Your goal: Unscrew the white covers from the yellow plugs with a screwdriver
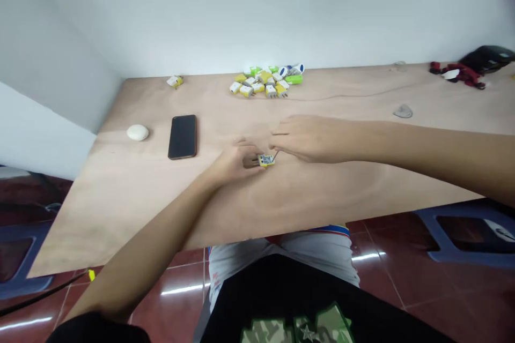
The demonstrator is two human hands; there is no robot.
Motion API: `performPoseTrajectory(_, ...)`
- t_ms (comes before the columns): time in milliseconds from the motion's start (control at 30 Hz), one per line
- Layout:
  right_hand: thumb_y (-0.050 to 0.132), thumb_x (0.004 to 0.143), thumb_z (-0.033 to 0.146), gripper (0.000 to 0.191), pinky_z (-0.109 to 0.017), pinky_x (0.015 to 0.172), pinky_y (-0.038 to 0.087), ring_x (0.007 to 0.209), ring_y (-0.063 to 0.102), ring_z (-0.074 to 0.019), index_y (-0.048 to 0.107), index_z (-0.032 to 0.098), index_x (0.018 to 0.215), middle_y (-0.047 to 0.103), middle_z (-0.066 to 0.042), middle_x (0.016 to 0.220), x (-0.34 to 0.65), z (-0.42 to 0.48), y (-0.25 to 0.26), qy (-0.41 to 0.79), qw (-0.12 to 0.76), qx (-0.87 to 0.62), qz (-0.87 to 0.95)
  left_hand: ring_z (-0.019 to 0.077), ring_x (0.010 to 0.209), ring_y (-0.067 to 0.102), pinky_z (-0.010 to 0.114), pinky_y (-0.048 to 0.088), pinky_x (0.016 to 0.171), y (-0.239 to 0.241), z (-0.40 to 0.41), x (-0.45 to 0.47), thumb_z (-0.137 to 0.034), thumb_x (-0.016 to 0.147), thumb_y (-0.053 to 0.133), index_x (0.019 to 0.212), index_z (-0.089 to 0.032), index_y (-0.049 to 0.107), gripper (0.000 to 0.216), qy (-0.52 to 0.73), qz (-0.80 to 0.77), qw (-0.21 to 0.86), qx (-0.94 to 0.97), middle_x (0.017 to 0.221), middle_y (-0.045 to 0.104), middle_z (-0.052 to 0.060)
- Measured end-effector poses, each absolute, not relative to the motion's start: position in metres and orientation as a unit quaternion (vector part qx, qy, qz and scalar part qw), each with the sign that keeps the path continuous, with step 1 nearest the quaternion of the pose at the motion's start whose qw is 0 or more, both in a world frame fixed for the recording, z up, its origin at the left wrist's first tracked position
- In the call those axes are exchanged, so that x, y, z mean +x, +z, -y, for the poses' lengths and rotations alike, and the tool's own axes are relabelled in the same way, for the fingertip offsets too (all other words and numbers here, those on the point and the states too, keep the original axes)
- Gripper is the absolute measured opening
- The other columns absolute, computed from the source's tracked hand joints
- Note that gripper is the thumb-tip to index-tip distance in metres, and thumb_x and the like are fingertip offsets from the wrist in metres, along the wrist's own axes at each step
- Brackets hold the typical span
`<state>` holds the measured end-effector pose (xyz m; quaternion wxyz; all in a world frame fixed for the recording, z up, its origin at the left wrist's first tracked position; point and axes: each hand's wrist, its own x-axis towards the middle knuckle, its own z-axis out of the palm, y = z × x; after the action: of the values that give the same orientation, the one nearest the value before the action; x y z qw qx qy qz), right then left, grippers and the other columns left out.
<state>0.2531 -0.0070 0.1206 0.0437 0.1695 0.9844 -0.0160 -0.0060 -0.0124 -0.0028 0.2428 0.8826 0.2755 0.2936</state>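
Observation:
My left hand (235,162) rests on the wooden table (120,193) with its fingers closed on a small yellow plug part (266,160). My right hand (308,138) lies just to the right of it, fingers curled down and touching the same part, with a thin metal pin sticking out beside it. Both hands meet near the middle of the table, close to its front edge.
A pile of several yellow, white and green plug parts (266,81) lies at the back centre. A black phone (182,136) and a white oval object (137,132) lie to the left. One yellow part (175,81) sits at the back left. Red and black items (462,73) lie at the far right.

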Motion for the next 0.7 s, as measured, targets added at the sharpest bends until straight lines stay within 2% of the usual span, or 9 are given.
performPoseTrajectory(133, 0.041, 0.107, 0.009, 0.034, -0.039, 0.090, 0.050, 0.101, 0.064, -0.0260, 0.070, 0.019, 0.120, 0.074, -0.013, 0.116, 0.251, 0.004, 0.123, -0.092, 0.035, 0.204, -0.974, 0.0290, 0.109, 0.078, 0.049, 0.058, 0.103, -0.005, 0.011, -0.007, -0.039, 0.095, 0.081, 0.124, -0.023, 0.080, 0.033, 0.291, -0.285, 0.239, 0.881, 0.120, 0.083, 0.009)
performPoseTrajectory(267, 0.040, 0.113, 0.021, 0.031, -0.036, 0.079, 0.044, 0.086, 0.064, -0.0242, 0.071, 0.017, 0.108, 0.075, -0.012, 0.098, 0.247, 0.005, 0.126, -0.078, 0.074, 0.291, -0.951, 0.0288, 0.110, 0.077, 0.048, 0.058, 0.104, -0.006, 0.011, -0.008, -0.038, 0.095, 0.082, 0.123, -0.022, 0.080, 0.033, 0.291, -0.287, 0.244, 0.880, 0.120, 0.083, 0.009)
performPoseTrajectory(333, 0.040, 0.114, 0.024, 0.032, -0.036, 0.074, 0.042, 0.082, 0.064, -0.0235, 0.072, 0.017, 0.114, 0.076, -0.011, 0.094, 0.244, 0.007, 0.126, -0.075, 0.077, 0.324, -0.940, 0.0292, 0.113, 0.077, 0.048, 0.058, 0.105, -0.006, 0.011, -0.008, -0.039, 0.095, 0.081, 0.122, -0.021, 0.080, 0.033, 0.293, -0.282, 0.249, 0.879, 0.121, 0.083, 0.010)
performPoseTrajectory(467, 0.045, 0.112, 0.026, 0.035, -0.038, 0.082, 0.046, 0.103, 0.070, -0.0271, 0.068, 0.019, 0.136, 0.078, -0.014, 0.121, 0.239, 0.011, 0.127, -0.137, 0.044, 0.283, -0.948, 0.0302, 0.121, 0.075, 0.048, 0.055, 0.109, -0.005, 0.012, -0.007, -0.037, 0.096, 0.079, 0.126, -0.021, 0.080, 0.033, 0.289, -0.286, 0.250, 0.879, 0.126, 0.082, 0.010)
performPoseTrajectory(533, 0.045, 0.111, 0.030, 0.035, -0.039, 0.082, 0.046, 0.104, 0.070, -0.0293, 0.071, 0.018, 0.131, 0.078, -0.015, 0.123, 0.237, 0.012, 0.128, -0.136, 0.053, 0.286, -0.947, 0.0300, 0.120, 0.075, 0.048, 0.055, 0.110, -0.004, 0.012, -0.007, -0.036, 0.096, 0.079, 0.125, -0.021, 0.080, 0.033, 0.295, -0.283, 0.253, 0.877, 0.126, 0.083, 0.010)
performPoseTrajectory(600, 0.042, 0.112, 0.031, 0.036, -0.040, 0.079, 0.044, 0.096, 0.070, -0.0293, 0.075, 0.018, 0.120, 0.079, -0.016, 0.115, 0.236, 0.012, 0.129, -0.125, 0.070, 0.324, -0.935, 0.0295, 0.118, 0.076, 0.048, 0.056, 0.109, -0.005, 0.012, -0.007, -0.035, 0.096, 0.079, 0.125, -0.022, 0.080, 0.032, 0.297, -0.280, 0.261, 0.875, 0.124, 0.083, 0.010)
performPoseTrajectory(700, 0.045, 0.110, 0.027, 0.033, -0.040, 0.080, 0.044, 0.092, 0.069, -0.0279, 0.074, 0.019, 0.123, 0.080, -0.013, 0.110, 0.235, 0.012, 0.129, -0.151, 0.060, 0.333, -0.929, 0.0297, 0.119, 0.075, 0.049, 0.055, 0.111, -0.005, 0.012, -0.007, -0.034, 0.096, 0.080, 0.125, -0.023, 0.080, 0.032, 0.295, -0.284, 0.258, 0.875, 0.124, 0.083, 0.009)
